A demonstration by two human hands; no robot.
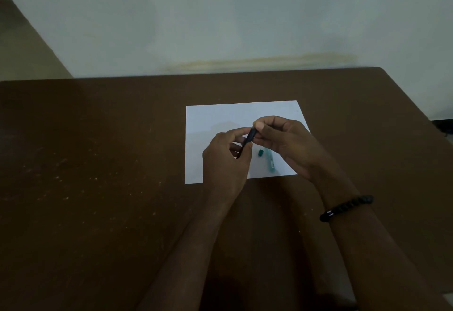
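A white sheet of paper point(220, 119) lies on the brown table point(98, 151). Above it both hands hold a dark pen point(249, 137). My left hand point(225, 163) grips the pen's lower part, which is mostly hidden behind its fingers. My right hand point(282, 144) pinches the pen's upper end between thumb and fingertips. On the paper, partly under my right hand, lie a green pen point(271, 163) and a small green cap point(261, 152) beside it.
The table's far edge meets a pale wall point(220, 16). The table's right corner point(382, 70) is rounded. A black beaded bracelet point(348, 206) sits on my right wrist. White specks dot the tabletop at the left.
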